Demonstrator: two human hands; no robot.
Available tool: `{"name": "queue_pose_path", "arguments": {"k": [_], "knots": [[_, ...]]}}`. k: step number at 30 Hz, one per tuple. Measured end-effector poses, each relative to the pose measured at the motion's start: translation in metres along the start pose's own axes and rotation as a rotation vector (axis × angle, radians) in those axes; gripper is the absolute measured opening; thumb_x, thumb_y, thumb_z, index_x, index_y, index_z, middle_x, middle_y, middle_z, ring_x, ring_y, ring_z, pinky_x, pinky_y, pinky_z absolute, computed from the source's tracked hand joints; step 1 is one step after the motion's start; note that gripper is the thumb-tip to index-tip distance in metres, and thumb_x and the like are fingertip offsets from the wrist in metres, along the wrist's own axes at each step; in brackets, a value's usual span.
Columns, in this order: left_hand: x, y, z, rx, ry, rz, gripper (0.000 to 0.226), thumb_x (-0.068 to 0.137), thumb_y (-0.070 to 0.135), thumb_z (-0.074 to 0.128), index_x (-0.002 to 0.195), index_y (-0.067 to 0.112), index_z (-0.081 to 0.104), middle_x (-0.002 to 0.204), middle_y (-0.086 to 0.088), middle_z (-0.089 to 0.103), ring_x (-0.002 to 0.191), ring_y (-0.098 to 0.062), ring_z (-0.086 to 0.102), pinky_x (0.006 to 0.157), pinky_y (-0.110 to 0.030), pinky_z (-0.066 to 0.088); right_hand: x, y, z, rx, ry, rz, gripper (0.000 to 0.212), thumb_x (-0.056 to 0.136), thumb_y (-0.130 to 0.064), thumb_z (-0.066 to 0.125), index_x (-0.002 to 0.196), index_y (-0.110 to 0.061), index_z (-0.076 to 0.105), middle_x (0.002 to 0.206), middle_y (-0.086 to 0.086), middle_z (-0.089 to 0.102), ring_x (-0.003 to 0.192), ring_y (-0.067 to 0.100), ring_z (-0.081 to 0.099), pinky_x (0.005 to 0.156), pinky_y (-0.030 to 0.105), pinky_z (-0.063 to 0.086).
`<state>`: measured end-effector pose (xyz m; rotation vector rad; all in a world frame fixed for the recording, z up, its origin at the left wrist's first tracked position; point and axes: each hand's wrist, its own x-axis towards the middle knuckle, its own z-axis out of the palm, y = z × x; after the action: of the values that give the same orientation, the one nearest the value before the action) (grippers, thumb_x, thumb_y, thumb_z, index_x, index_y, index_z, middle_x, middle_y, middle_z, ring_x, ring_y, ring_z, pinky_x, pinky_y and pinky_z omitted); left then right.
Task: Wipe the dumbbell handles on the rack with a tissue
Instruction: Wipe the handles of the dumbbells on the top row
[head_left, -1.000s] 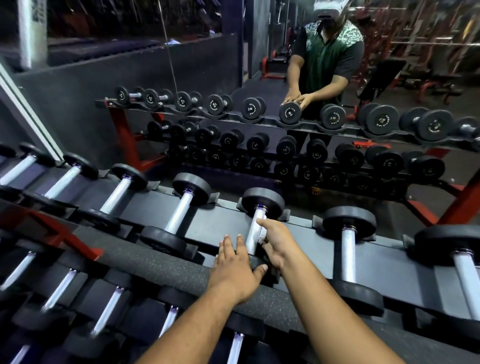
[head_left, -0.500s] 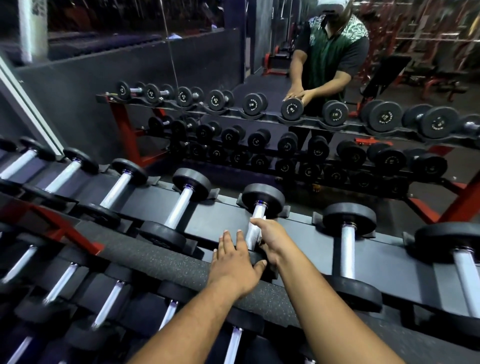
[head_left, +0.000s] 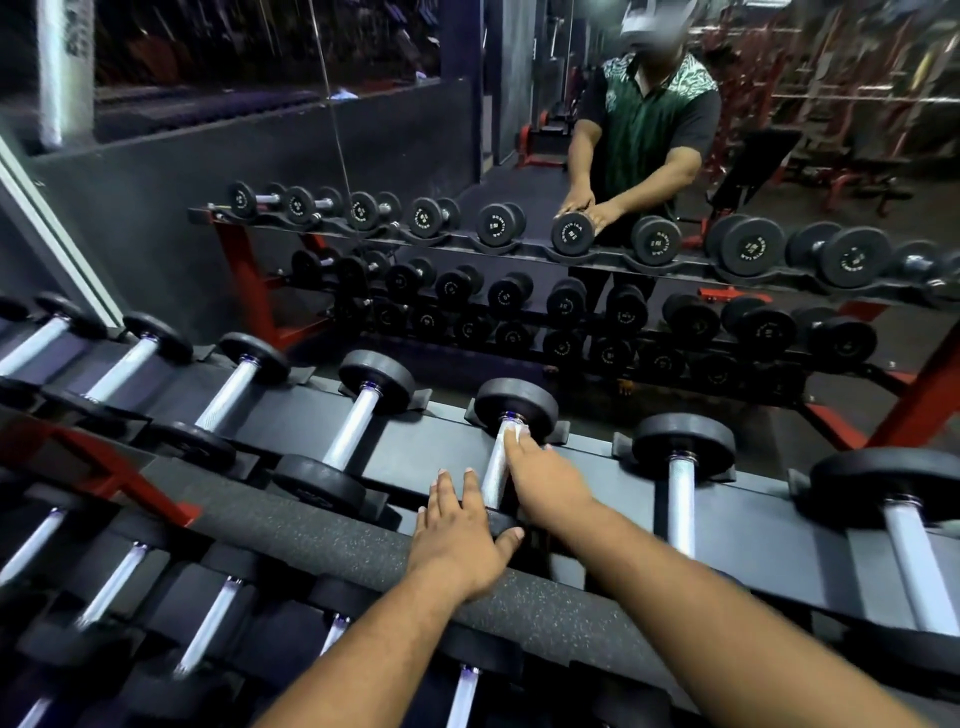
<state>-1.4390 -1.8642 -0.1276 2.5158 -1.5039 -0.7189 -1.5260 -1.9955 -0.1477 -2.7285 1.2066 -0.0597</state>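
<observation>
Neighbouring dumbbells (head_left: 680, 478) well apart.

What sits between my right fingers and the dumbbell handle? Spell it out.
In the head view, a white tissue sits under the right hand, pressed against the handle near its far plate.

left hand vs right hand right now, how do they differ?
The left hand lies flat, fingers straight, on the near end of the dumbbell; the right hand is curled along its handle. The right hand presses a white tissue against the handle's far end; the left hand holds nothing. Both touch the same dumbbell on the rack.
</observation>
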Motion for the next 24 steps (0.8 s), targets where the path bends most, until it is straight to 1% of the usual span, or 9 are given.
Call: {"name": "queue_pose_path", "arguments": {"k": [3,7,10,12,14,16,18,21,24], "knots": [[0.001,0.000,0.001,0.005,0.005,-0.003,0.098,0.097,0.067,0.040,0.159,0.018,-0.017,0.165,-0.015,-0.025,0.155,-0.029,-0.014,0.125,-0.045,0.003,-0.005,0.034,-0.005,-0.298,0.043,-0.323,0.074,0.095,-0.002,0.041,0.159,-0.008,0.004,0.165,0.021,0.007,0.147,0.033,0.029,0.120,0.046,0.020],[0.002,0.000,0.003,0.003,0.012,-0.006,0.098,0.097,0.067,0.041,0.159,0.019,-0.018,0.165,-0.014,-0.025,0.155,-0.029,-0.015,0.125,-0.045,0.003,-0.002,0.067,0.002,-0.292,-0.050,-0.509,0.063,0.103,-0.006,0.030,0.160,-0.016,0.005,0.167,0.012,0.006,0.154,0.023,0.010,0.123,0.043,0.006],[0.003,-0.001,0.003,-0.010,-0.006,-0.013,0.099,0.096,0.067,0.041,0.158,0.020,-0.020,0.164,-0.013,-0.028,0.154,-0.029,-0.016,0.125,-0.046,0.003,0.007,0.062,0.005,-0.211,-0.003,-0.512,0.058,0.100,-0.013,0.022,0.158,-0.011,0.018,0.163,0.017,0.022,0.151,0.029,0.023,0.123,0.044,0.015],[0.004,-0.002,0.003,-0.013,-0.010,-0.016,0.099,0.096,0.067,0.042,0.158,0.021,-0.020,0.164,-0.013,-0.028,0.154,-0.029,-0.016,0.125,-0.046,0.005,0.005,0.055,0.010,-0.181,-0.023,-0.528,0.056,0.102,-0.019,0.028,0.157,-0.010,0.022,0.164,0.017,0.019,0.148,0.035,0.029,0.120,0.049,0.027],[0.004,-0.001,0.004,-0.008,-0.001,-0.017,0.099,0.096,0.067,0.042,0.159,0.021,-0.019,0.164,-0.013,-0.027,0.155,-0.030,-0.015,0.125,-0.046,0.005,0.000,0.051,0.015,-0.184,-0.049,-0.626,0.056,0.103,-0.021,0.032,0.156,-0.009,0.025,0.164,0.015,0.016,0.150,0.033,0.024,0.120,0.049,0.026],[0.005,0.000,0.004,-0.006,0.000,-0.021,0.099,0.096,0.068,0.042,0.159,0.021,-0.019,0.165,-0.012,-0.026,0.155,-0.030,-0.014,0.125,-0.045,0.005,0.003,0.052,0.012,-0.289,0.027,-0.719,0.057,0.098,-0.026,0.029,0.153,-0.011,0.035,0.161,0.011,0.030,0.148,0.026,0.030,0.118,0.050,0.025],[0.005,0.000,0.003,-0.001,-0.003,-0.025,0.099,0.096,0.068,0.041,0.159,0.021,-0.019,0.165,-0.012,-0.027,0.155,-0.030,-0.015,0.125,-0.045,0.004,0.014,0.051,0.012,-0.452,0.128,-0.677,0.057,0.092,-0.028,0.038,0.148,-0.015,0.043,0.154,0.007,0.044,0.144,0.024,0.039,0.115,0.053,0.030],[0.005,-0.001,0.005,0.001,0.009,-0.020,0.098,0.096,0.068,0.041,0.159,0.020,-0.018,0.165,-0.012,-0.025,0.155,-0.028,-0.016,0.126,-0.045,0.003,0.025,0.039,0.017,-0.548,0.182,-0.510,0.048,0.093,-0.023,0.041,0.141,-0.013,0.044,0.148,0.011,0.047,0.143,0.033,0.036,0.116,0.056,0.030],[0.006,-0.001,0.006,0.012,0.021,-0.017,0.098,0.096,0.068,0.040,0.160,0.019,-0.015,0.166,-0.013,-0.023,0.155,-0.027,-0.015,0.127,-0.044,0.002,0.028,0.027,0.033,-0.538,0.253,-0.637,0.028,0.094,-0.019,0.044,0.119,-0.014,0.056,0.123,0.007,0.059,0.130,0.030,0.049,0.116,0.057,0.025]]}}
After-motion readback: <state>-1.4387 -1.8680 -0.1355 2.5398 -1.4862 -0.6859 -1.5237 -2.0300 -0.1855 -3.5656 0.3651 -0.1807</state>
